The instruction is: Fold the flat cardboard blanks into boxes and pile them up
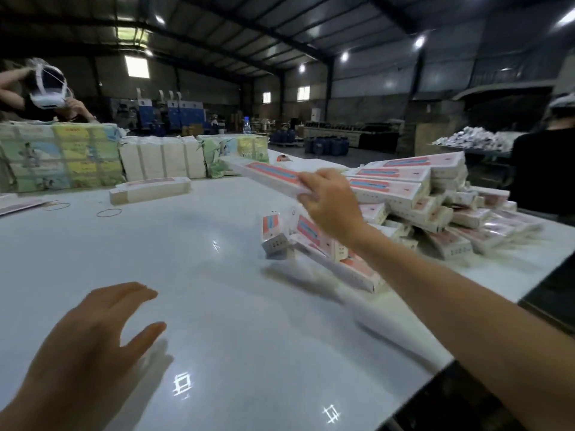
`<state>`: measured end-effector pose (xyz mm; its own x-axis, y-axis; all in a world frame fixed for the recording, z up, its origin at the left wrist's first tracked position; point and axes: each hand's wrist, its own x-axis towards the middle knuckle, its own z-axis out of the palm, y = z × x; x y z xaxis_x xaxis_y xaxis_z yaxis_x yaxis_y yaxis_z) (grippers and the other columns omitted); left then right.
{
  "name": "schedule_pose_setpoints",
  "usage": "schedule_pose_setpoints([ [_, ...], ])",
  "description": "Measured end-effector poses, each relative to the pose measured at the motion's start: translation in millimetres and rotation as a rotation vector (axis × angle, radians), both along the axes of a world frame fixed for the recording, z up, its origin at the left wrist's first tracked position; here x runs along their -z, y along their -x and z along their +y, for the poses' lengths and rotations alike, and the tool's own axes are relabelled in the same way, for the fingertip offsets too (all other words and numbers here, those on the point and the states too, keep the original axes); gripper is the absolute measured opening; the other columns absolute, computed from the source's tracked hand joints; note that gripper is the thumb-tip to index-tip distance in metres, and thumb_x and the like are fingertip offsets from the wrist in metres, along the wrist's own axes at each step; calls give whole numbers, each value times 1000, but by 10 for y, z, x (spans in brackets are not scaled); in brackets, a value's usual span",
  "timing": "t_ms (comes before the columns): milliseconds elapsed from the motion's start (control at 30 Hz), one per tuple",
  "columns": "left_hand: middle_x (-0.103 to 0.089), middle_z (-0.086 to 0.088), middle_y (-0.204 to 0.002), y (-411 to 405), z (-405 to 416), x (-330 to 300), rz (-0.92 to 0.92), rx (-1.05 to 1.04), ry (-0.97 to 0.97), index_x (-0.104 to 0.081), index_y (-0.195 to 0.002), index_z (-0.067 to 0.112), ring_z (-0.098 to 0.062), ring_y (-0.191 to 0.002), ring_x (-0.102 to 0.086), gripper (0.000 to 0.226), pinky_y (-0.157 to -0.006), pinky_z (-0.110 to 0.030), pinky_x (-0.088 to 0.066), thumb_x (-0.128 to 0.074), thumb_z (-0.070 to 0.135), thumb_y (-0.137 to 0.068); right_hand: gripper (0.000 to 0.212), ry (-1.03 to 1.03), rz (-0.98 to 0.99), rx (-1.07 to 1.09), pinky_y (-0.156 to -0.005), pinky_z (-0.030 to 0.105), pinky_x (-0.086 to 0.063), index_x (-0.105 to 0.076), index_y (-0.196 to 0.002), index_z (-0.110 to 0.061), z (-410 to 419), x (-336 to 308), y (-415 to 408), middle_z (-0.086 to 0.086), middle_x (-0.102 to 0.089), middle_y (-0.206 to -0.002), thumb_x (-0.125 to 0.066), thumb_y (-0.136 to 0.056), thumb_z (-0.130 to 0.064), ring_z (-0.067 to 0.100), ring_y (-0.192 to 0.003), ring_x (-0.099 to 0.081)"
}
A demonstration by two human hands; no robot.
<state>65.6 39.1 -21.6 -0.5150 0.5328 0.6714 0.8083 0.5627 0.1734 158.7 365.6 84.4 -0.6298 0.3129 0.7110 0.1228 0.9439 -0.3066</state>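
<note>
Gripping a long folded box [270, 177] above the pile [435, 206], apparently, the right hand [329, 203]; left hand [93, 331] spread.

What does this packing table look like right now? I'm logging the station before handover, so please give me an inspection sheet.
Surface: white glossy table, ceiling lights reflected in it.
Job's things: folded box held in the air by the right hand; pile of folded boxes at the right; stack of flat blanks at the far left.
Clutter: two rubber bands; wrapped bundles along the far edge.
Hands: right hand grips the box; left hand open, holding nothing.
Cables: nothing seen.
Surroundings: warehouse hall; a person with a white headset at the far left; another person at the right.
</note>
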Motion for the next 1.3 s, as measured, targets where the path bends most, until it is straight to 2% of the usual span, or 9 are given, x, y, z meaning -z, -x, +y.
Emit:
schedule_pose_setpoints([
  [200,-67,1,-87,-94,92,45,-115,-1,61,-70,-92,16,-23,-74,-63,48,-60,-26,-41,-42,51,-74,40,74,-388,530,-93,43,-41,-54,-130,-25,899,152,-240,16,-49,-131,-45,-92,-21,37,-115,-45],
  [367,-64,10,-93,-48,94,96,-270,10,111,-71,-96,21,-18,-87,-61,56,-71,-30,-43,-40,59,-70,34,4,-533,614,-95,47,-43,-58,-121,-22,858,96,-148,14,-54,-122,-44,-91,-25,34,-111,-46],
  [467,-59,20,-85,-101,74,15,-264,-4,93,-70,-85,29,-16,-85,-61,26,-71,-33,-44,-57,46,-71,34,31,-493,611,-93,45,-44,-57,-122,-17,736,14,-126,13,-55,-123,-44,-92,-24,33,-111,-48],
  [567,-59,22,-84,-154,63,-25,-318,8,63,-62,-79,39,-12,-90,-59,13,-73,-31,-43,-71,30,-77,29,-24,-243,468,-88,41,-43,-62,-116,-16,377,-129,-43,11,-57,-123,-47,-91,-20,29,-110,-49],
  [633,-61,17,-84,-169,70,-31,-333,-4,104,-60,-75,33,-9,-90,-56,10,-76,-30,-44,-57,41,-79,29,-27,-139,260,-91,41,-44,-65,-116,-19,-30,-147,43,6,-60,-124,-51,-91,-21,25,-111,-52],
  [800,-61,13,-90,-189,83,-78,-366,-42,141,-66,-86,20,-5,-92,-52,40,-80,-30,-45,-40,47,-71,31,-74,-348,-170,-96,38,-44,-65,-118,-24,-1082,367,180,-1,-63,-123,-48,-93,-29,21,-113,-55],
  [933,-60,15,-104,-167,73,-39,-366,-35,160,-66,-99,27,-5,-101,-49,22,-85,-26,-42,-54,39,-85,31,-175,-520,-227,-92,35,-42,-65,-112,-21,-1390,914,218,-1,-59,-123,-41,-95,-30,23,-112,-50],
  [1133,-61,9,-111,-114,30,-246,-527,-57,142,-66,-104,27,-10,-106,-52,23,-88,-29,-43,-55,37,-88,31,-144,-459,-262,-92,28,-39,-63,-121,-30,-1297,1045,228,-11,-55,-129,-44,-97,-33,14,-116,-47],
  [1300,-64,1,-103,518,-618,-881,-587,-323,147,-66,-95,19,-20,-93,-59,19,-80,-33,-51,-58,34,-86,19,-100,-416,-288,-83,44,-48,-76,-97,-18,-1272,1115,295,2,-69,-107,-69,-80,-12,30,-97,-60],
])
